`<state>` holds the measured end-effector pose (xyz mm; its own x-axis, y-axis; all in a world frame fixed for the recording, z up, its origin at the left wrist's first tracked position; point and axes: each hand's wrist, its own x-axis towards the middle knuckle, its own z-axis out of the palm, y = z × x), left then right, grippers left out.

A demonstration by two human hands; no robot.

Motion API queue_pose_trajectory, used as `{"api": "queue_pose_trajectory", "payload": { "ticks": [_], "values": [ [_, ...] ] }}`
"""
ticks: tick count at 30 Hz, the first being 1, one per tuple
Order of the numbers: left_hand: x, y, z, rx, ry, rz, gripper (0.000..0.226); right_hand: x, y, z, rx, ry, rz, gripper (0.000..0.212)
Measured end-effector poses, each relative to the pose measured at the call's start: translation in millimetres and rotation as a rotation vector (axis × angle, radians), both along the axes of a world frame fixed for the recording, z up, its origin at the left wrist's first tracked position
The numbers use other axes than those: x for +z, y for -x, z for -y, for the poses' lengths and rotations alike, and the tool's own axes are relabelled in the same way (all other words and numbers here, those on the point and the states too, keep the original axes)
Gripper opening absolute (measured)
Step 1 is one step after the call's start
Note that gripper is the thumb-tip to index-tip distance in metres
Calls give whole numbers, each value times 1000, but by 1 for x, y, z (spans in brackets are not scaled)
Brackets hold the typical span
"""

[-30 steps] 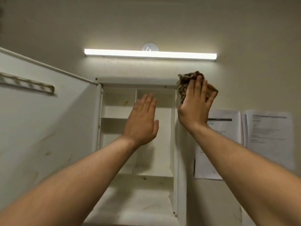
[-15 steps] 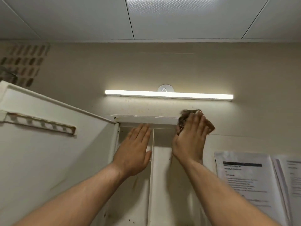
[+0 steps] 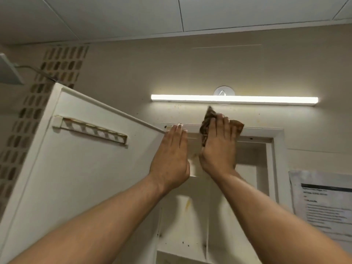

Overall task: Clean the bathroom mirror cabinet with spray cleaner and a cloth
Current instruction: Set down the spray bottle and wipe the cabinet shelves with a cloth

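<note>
Up near the ceiling, the right hand (image 3: 218, 145) presses a crumpled brown cloth (image 3: 208, 119) flat against the top front edge of the white mirror cabinet (image 3: 262, 131), fingers (image 3: 222, 122) spread over the cloth rather than curled round it. The left hand (image 3: 171, 159) lies open and flat just beside it, fingertips touching the same edge. A lit tube light (image 3: 234, 99) sits close above, leaving only a narrow strip of wall. The cabinet door (image 3: 76, 178) swings wide across the left of the frame. Inside, the shelves look yellowed and speckled with dark spots. Printed paper (image 3: 323, 202) hangs at the right.
</note>
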<state>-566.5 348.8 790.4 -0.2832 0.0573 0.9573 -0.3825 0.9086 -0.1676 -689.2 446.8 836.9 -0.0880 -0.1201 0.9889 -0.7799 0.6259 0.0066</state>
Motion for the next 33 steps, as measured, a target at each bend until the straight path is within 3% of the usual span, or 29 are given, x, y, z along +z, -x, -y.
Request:
{"api": "queue_pose_trajectory", "payload": {
  "ticks": [2, 6, 10, 13, 15, 18, 20, 22, 26, 30, 33],
  "values": [
    [0, -2, -2, 42, -5, 5, 79, 0, -23, 25, 19, -56, 12, 70],
    [1, -14, -5, 50, -63, -47, 84, 36, -47, 41, 81, -655, -280, 73],
    [3, -26, 1, 9, -87, -56, 84, 63, -46, 27, 90, -815, -408, 63],
    [-2, -29, 0, -28, -44, -68, 83, 58, -18, -5, -4, -770, -449, 65],
    [-8, -31, 3, -48, -8, -15, 85, 48, 2, -36, -46, -656, -380, 62],
    [-13, -34, 7, 0, 81, 83, 85, 36, 13, -70, -201, -341, -271, 39],
    [-11, -35, 8, 6, 117, 104, 84, 35, 4, -68, -241, -250, -204, 30],
    [-6, -34, 7, -21, 101, 85, 83, 35, -8, -48, -155, -283, -160, 33],
    [6, -31, 3, -49, 29, -6, 79, 34, -48, 8, -12, -559, -173, 70],
    [3, -22, 2, -76, -18, -21, 75, 26, -44, 22, -159, -713, -306, 77],
    [1, -13, -4, -94, -23, 16, 76, 19, -17, -1, -236, -702, -364, 73]
  ]
}}
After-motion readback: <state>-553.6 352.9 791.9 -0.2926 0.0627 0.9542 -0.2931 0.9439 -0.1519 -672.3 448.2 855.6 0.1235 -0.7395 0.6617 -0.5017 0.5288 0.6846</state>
